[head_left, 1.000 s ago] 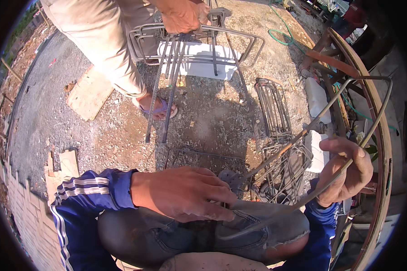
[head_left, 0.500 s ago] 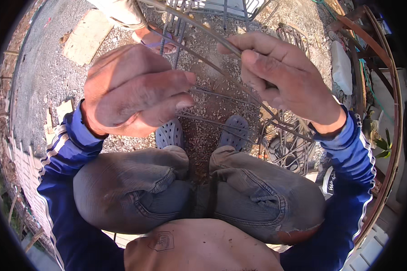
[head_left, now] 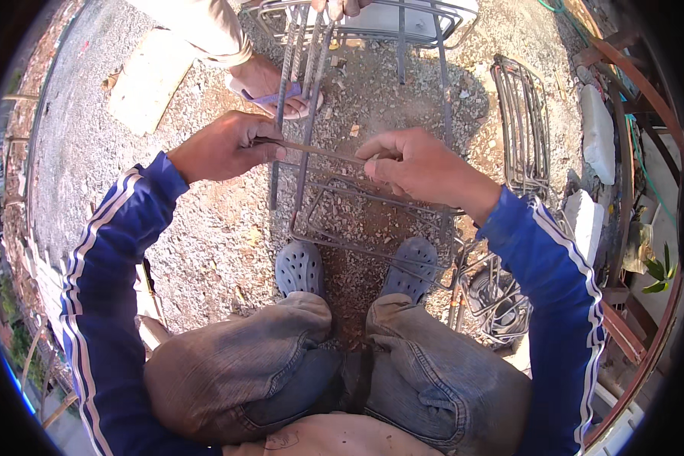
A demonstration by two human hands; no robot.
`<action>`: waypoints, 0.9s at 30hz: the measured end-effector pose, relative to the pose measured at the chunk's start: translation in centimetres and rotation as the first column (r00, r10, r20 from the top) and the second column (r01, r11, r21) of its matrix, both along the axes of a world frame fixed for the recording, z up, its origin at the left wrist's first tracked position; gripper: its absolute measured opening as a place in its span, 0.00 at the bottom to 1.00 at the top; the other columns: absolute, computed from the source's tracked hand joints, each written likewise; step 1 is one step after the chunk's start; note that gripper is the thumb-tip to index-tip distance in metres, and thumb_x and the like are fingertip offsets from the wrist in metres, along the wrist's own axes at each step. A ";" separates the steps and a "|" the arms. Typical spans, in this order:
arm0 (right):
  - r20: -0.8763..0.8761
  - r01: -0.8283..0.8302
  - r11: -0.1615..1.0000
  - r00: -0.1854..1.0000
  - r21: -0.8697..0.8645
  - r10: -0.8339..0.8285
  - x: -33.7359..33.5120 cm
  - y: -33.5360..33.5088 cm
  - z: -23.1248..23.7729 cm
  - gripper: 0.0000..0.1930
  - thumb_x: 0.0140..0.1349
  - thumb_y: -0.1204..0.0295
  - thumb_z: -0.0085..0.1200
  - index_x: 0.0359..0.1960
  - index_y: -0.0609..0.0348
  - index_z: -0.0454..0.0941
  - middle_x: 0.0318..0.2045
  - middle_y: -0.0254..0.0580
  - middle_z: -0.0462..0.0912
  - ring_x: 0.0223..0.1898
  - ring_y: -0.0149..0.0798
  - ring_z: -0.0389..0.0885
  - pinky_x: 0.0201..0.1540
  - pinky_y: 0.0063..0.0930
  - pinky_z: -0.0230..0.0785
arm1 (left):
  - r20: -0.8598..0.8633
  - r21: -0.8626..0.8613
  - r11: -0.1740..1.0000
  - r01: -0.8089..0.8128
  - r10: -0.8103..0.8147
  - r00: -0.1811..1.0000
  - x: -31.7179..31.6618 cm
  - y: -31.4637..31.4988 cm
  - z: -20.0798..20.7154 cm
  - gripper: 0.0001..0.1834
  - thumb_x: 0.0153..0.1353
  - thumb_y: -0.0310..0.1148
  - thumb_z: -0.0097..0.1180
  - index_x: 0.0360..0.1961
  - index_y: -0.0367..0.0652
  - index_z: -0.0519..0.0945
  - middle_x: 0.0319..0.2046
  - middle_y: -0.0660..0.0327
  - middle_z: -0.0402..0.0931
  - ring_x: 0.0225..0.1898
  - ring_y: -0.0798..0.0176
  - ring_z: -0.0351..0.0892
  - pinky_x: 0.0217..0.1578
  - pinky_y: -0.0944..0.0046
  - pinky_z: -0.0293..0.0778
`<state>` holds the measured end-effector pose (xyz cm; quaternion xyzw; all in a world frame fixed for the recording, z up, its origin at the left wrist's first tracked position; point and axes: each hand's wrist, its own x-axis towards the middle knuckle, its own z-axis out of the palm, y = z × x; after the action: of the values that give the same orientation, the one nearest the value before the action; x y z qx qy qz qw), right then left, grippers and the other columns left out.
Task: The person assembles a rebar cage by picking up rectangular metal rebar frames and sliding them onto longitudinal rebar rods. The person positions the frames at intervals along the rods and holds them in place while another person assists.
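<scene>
My left hand (head_left: pixel 232 146) is closed around one end of a thin steel bar (head_left: pixel 315 150), part of what looks like a bent rebar stirrup. On its other end, my right hand (head_left: pixel 422 169) pinches the same bar between thumb and fingers. The bar crosses over long ribbed rebar rods (head_left: pixel 287 95) that point toward me. Just below my hands, bent rectangular stirrup wires (head_left: pixel 346 245) hang around the rods, above my clogs. How the held bar joins these wires is blurred.
Another person's hand (head_left: pixel 342 7) touches the rods at the top, and that person's sandalled foot (head_left: pixel 277 90) stands nearby. A stirrup stack (head_left: pixel 520 125) lies at right, with tangled wire pieces (head_left: pixel 498 300) nearer. A flat board (head_left: pixel 150 80) and white blocks (head_left: pixel 599 137) rest on gravel.
Both hands have moved away from me and lower, over the rods, with the bar now level between them. The other person's hand has come into view at the top.
</scene>
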<state>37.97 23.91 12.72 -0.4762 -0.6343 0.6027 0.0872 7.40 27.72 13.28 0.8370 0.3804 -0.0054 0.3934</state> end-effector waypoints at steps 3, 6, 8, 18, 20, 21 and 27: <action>0.136 -0.014 0.977 0.991 0.214 -0.015 0.9 4.3 -0.3 0.17 0.62 0.63 0.58 0.47 0.61 0.83 0.35 0.46 0.86 0.33 0.37 0.83 0.39 0.32 0.73 | 0.077 0.058 0.984 -0.168 0.164 0.983 0.1 3.8 -1.8 0.13 0.66 0.37 0.61 0.42 0.37 0.83 0.33 0.58 0.80 0.32 0.65 0.77 0.36 0.63 0.75; 0.159 -0.043 0.864 0.986 0.502 -0.043 0.6 8.6 0.0 0.17 0.63 0.62 0.57 0.47 0.59 0.83 0.35 0.47 0.86 0.34 0.41 0.84 0.40 0.33 0.73 | 0.244 0.199 0.933 -0.299 0.249 0.937 0.4 7.3 -2.6 0.13 0.64 0.38 0.63 0.40 0.38 0.84 0.33 0.60 0.78 0.35 0.65 0.76 0.37 0.58 0.73; 0.194 -0.058 0.717 0.975 0.694 -0.109 0.5 10.8 0.5 0.17 0.64 0.61 0.56 0.47 0.59 0.83 0.36 0.48 0.86 0.35 0.43 0.84 0.41 0.35 0.73 | 0.260 0.415 0.864 -0.284 0.187 0.947 0.5 10.0 -2.8 0.14 0.64 0.39 0.63 0.41 0.39 0.85 0.36 0.58 0.80 0.41 0.63 0.79 0.44 0.60 0.75; -0.327 0.888 0.283 0.405 0.362 -0.854 15.6 1.0 -5.6 0.16 0.69 0.59 0.51 0.40 0.62 0.79 0.30 0.34 0.80 0.30 0.29 0.80 0.37 0.25 0.72 | 0.332 0.059 0.549 -0.834 0.777 0.535 -5.3 0.2 -14.3 0.27 0.70 0.45 0.52 0.61 0.35 0.72 0.51 0.47 0.78 0.54 0.52 0.78 0.55 0.58 0.72; 0.000 0.914 0.309 0.320 0.262 -0.947 17.2 -5.2 -7.8 0.18 0.69 0.59 0.51 0.41 0.65 0.78 0.28 0.33 0.78 0.29 0.30 0.78 0.36 0.26 0.72 | 0.030 -0.117 0.696 -0.708 0.715 0.698 -5.6 -6.0 -15.8 0.27 0.70 0.47 0.51 0.60 0.36 0.73 0.52 0.45 0.78 0.54 0.51 0.78 0.56 0.58 0.71; 0.187 0.796 0.538 0.505 0.278 -0.843 17.1 -8.5 -9.0 0.19 0.68 0.57 0.52 0.43 0.65 0.78 0.31 0.37 0.81 0.32 0.35 0.80 0.39 0.30 0.73 | 0.021 -0.183 0.767 -0.615 0.628 0.778 -5.3 -9.0 -16.2 0.26 0.71 0.47 0.51 0.59 0.36 0.74 0.52 0.45 0.78 0.54 0.50 0.78 0.56 0.57 0.71; 0.763 -0.160 0.958 0.641 0.237 -0.082 15.0 -20.1 -12.6 0.36 0.62 0.50 0.56 0.64 0.65 0.67 0.59 0.63 0.74 0.59 0.59 0.75 0.61 0.42 0.67 | -0.001 -0.165 0.922 -0.351 0.356 0.935 -2.6 -16.9 -16.1 0.21 0.71 0.43 0.51 0.48 0.34 0.81 0.46 0.47 0.79 0.49 0.47 0.80 0.52 0.54 0.73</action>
<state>52.95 3.80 0.08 -0.6547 -0.7007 0.2491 -0.1353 4.82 10.85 -2.81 0.7198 0.5177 0.0466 0.4601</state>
